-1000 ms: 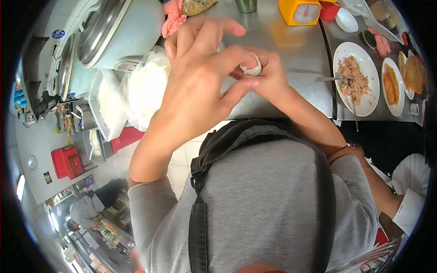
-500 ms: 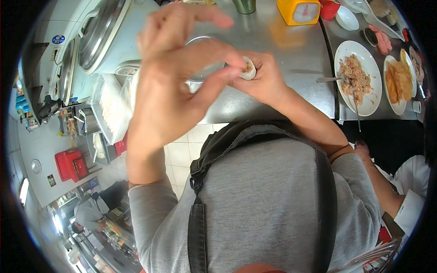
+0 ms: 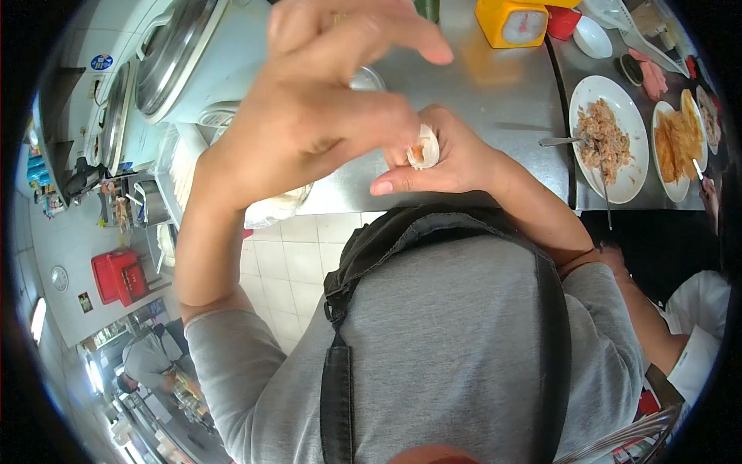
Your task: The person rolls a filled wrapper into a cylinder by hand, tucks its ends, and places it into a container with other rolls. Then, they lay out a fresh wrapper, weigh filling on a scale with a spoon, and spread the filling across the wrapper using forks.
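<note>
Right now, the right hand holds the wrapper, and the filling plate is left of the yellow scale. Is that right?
Not quite: the head view shows the filling plate to the right of the yellow scale. The right hand does hold the wrapper.

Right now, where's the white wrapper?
Head view, above and right of centre: the white wrapper is in the right hand, close beside the left hand.

From the view's centre, a yellow scale stands at one o'clock, a white bowl and pink cloth at two, a co-worker's white sleeve at four, a red plastic object at nine, a metal lid at ten.
</note>
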The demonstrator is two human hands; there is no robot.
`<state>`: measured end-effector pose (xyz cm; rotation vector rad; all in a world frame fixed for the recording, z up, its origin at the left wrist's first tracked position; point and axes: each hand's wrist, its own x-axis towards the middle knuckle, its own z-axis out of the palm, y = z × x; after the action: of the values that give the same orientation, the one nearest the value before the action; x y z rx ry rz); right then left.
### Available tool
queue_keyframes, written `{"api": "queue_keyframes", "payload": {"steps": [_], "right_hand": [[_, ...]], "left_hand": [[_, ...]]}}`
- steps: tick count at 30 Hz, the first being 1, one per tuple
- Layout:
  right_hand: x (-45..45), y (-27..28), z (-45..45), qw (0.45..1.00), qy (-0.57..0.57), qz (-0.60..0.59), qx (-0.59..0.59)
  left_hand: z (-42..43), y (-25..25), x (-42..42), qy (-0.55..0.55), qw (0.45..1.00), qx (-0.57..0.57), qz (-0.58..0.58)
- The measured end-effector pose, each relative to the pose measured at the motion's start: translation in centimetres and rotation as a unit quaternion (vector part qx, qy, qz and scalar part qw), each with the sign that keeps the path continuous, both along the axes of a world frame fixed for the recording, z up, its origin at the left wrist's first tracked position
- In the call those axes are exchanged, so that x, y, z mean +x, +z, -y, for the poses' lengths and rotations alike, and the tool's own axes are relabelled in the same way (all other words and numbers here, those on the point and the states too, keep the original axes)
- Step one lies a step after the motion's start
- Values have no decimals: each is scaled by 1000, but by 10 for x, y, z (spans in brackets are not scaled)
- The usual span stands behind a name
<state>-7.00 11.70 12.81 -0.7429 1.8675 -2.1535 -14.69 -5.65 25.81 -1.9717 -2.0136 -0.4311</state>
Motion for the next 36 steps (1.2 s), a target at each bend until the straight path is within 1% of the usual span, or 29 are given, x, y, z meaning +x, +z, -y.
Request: {"api": "queue_keyframes", "payload": {"steps": [2, 3, 5, 6, 8, 9, 11, 14, 17, 21, 23, 24, 26, 30, 32, 36], "right_hand": [[-1, -3, -1, 1000, -13, 23, 0], [-1, -2, -4, 1000, -13, 23, 0], [0, 0, -8, 998, -40, 37, 39], [-2, -3, -8, 998, -40, 36, 39], [-3, -13, -5, 994, -98, -5, -36], [-3, -10, -5, 994, -99, -5, -37], [-2, -4, -5, 991, -126, -43, 29], [-3, -6, -2, 988, -143, -42, 30], [-3, -8, -1, 992, -127, -18, 19], [-2, -9, 6, 992, -126, -12, 5], [0, -8, 10, 990, -138, -23, -31], [0, -10, 11, 990, -137, -22, -31], [0, -18, 12, 987, -159, -29, -14], [-1, -10, 10, 983, -175, 13, -46], [-1, -10, 11, 975, -214, -29, -50], [-1, -15, 14, 973, -219, -46, -62]], "left_hand": [[-3, 14, 11, 73, 995, 21, 59], [0, 13, 13, 73, 995, 22, 58], [12, 4, 17, 103, 990, 49, 83], [15, -4, 23, 103, 990, 49, 82], [18, -22, 39, 132, 987, 52, 71], [17, -30, 45, 132, 987, 51, 70], [12, -44, 56, 225, 971, 71, -37], [9, -56, 68, 260, 962, 81, -13], [4, -53, 74, 294, 951, 94, 3], [1, -63, 70, 286, 949, 132, 7], [-1, -63, 72, 320, 935, 147, 44], [-2, -65, 74, 321, 935, 146, 45], [-1, -70, 76, 338, 914, 213, 71], [3, -74, 92, 307, 933, 182, 49], [1, -84, 93, 322, 932, 165, 1], [-2, -90, 92, 323, 933, 156, -37]]}}
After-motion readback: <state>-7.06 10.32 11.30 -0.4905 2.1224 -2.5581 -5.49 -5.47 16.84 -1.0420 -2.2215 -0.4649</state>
